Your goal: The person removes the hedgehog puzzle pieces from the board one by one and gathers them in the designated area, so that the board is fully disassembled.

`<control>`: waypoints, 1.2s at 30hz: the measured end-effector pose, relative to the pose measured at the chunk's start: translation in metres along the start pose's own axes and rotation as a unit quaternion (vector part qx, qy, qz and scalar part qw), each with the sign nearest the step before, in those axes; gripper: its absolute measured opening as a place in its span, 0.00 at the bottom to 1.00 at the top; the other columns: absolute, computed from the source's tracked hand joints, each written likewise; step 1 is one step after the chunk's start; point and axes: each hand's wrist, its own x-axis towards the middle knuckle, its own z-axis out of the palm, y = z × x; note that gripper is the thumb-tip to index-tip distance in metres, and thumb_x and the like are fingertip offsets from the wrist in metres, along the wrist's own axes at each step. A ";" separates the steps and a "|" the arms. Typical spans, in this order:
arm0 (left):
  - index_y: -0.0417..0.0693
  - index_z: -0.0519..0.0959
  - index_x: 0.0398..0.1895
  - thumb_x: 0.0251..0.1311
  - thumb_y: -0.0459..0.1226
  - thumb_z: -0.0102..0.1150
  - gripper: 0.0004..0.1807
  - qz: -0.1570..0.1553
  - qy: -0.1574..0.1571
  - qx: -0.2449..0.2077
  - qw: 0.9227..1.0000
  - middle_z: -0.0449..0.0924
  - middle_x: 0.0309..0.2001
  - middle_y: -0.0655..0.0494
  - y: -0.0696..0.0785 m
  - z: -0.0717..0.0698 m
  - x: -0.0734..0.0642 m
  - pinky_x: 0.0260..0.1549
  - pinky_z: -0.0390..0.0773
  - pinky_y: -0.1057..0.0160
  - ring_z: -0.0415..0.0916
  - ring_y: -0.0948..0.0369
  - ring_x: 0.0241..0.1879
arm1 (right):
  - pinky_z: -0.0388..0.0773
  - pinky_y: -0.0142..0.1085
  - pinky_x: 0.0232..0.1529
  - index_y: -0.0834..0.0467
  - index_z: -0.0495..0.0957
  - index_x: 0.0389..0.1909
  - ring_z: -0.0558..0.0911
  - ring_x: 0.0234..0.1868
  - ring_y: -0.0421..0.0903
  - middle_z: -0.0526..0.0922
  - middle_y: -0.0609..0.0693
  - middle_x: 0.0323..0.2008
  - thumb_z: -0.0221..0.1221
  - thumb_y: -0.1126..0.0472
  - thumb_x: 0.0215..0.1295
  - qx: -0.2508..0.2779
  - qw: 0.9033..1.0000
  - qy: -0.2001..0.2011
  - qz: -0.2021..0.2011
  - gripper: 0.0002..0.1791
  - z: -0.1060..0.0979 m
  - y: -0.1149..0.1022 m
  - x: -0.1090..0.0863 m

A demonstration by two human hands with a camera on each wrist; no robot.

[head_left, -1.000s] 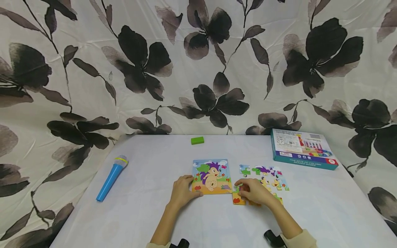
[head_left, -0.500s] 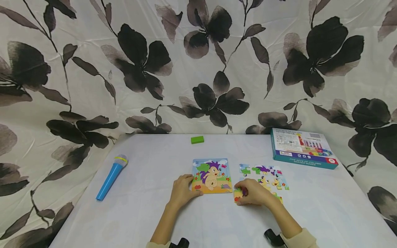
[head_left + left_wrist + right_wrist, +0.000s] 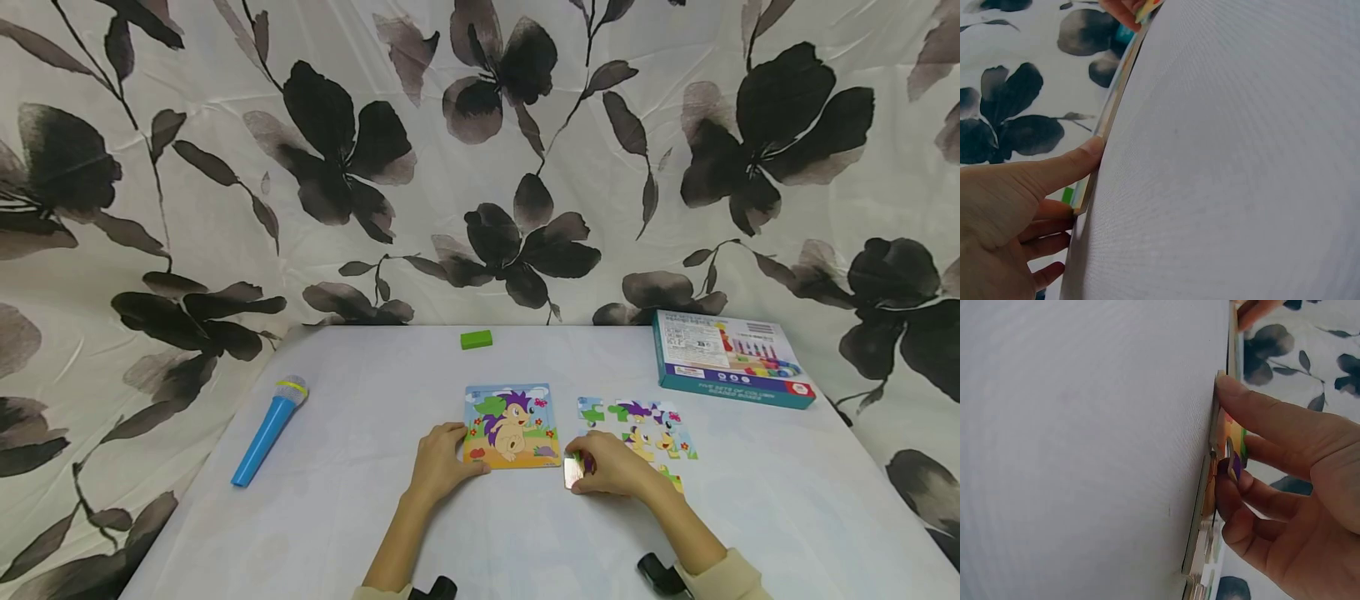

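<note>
A square hedgehog picture puzzle (image 3: 513, 427) lies on the white table. My left hand (image 3: 437, 467) holds its lower left corner, fingers along the left side and thumb on the front edge, as the left wrist view also shows. Just right of it, my right hand (image 3: 618, 465) pinches an orange corner puzzle piece (image 3: 573, 472) between thumb and fingers; the piece shines with glare in the head view. A purple-marked piece (image 3: 1238, 466) shows by the curled fingers in the right wrist view. Several more puzzle pieces (image 3: 667, 433) lie beyond and under the right hand, partly hidden.
A blue toy microphone (image 3: 270, 432) lies at the left. Toward the back edge sits a green block (image 3: 476, 340). A flat teal game box (image 3: 735, 360) occupies the back right, before a flowered cloth (image 3: 420, 275).
My right hand's thumb and fingers have closed on the corner piece and shifted it slightly; its face now catches the light. The left hand stays at the hedgehog puzzle.
</note>
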 end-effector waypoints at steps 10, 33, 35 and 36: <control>0.31 0.78 0.50 0.40 0.48 0.75 0.37 -0.011 -0.006 -0.007 1.000 0.76 0.53 0.41 0.001 0.000 -0.002 0.56 0.65 0.44 0.69 0.45 0.56 | 0.66 0.30 0.29 0.64 0.84 0.39 0.67 0.31 0.42 0.76 0.48 0.31 0.73 0.58 0.44 0.009 1.000 -0.003 0.021 0.21 0.001 -0.004 0.001; 0.32 0.77 0.51 0.41 0.49 0.74 0.37 -0.017 -0.008 -0.003 1.000 0.76 0.54 0.42 0.001 0.000 0.000 0.58 0.65 0.45 0.69 0.46 0.57 | 0.73 0.40 0.41 0.64 0.81 0.42 0.70 0.34 0.43 0.77 0.50 0.35 0.75 0.56 0.41 -0.026 0.997 0.010 0.068 0.26 0.003 -0.009 0.003; 0.32 0.77 0.51 0.41 0.49 0.74 0.37 -0.017 -0.008 -0.002 1.000 0.76 0.54 0.42 0.001 0.000 0.000 0.58 0.65 0.45 0.69 0.46 0.57 | 0.71 0.36 0.36 0.66 0.81 0.43 0.68 0.33 0.43 0.76 0.49 0.35 0.74 0.55 0.41 -0.026 0.998 0.007 0.050 0.27 0.003 -0.008 0.002; 0.32 0.77 0.51 0.41 0.49 0.74 0.37 -0.016 -0.008 -0.002 1.000 0.76 0.54 0.42 0.002 0.000 0.000 0.58 0.65 0.45 0.69 0.46 0.56 | 0.69 0.35 0.34 0.67 0.81 0.43 0.67 0.33 0.42 0.75 0.49 0.35 0.74 0.55 0.42 -0.026 0.999 0.006 0.043 0.27 0.003 -0.007 0.001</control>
